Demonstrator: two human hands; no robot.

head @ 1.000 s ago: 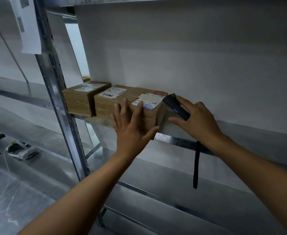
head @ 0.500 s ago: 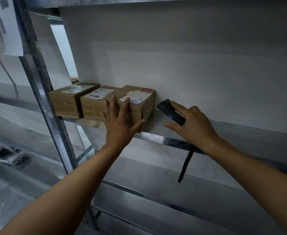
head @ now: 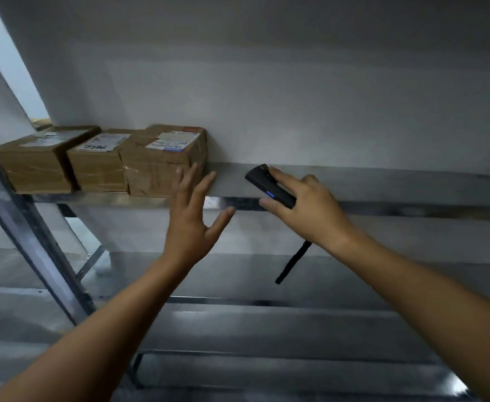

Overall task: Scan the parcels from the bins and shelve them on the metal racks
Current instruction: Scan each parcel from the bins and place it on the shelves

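Head view: the left hand [head: 193,224], which lay flat against the front of the rightmost brown cardboard parcel with a white shipping label [head: 162,163] half a second ago, has come off it. That parcel now sits well back on the grey metal rack shelf [head: 383,210], near the white wall, snug against the middle taped cardboard box with a handwritten label [head: 99,163] and in line with the leftmost cardboard box [head: 35,161]. By my reading this parcel is shelved, and the next one must come from the bins, which are out of sight.

The left hand is raised, palm toward the shelf, with fingers straight and spread and nothing held. Its fingertips overlap the parcel's front right corner, and contact cannot be told. The right hand [head: 310,210] reaches forward over the shelf edge, its thumb and fingers wrapped round a black handheld barcode scanner [head: 270,185], forefinger laid along the top. The scanner's black wrist strap [head: 293,261] dangles below the wrist.
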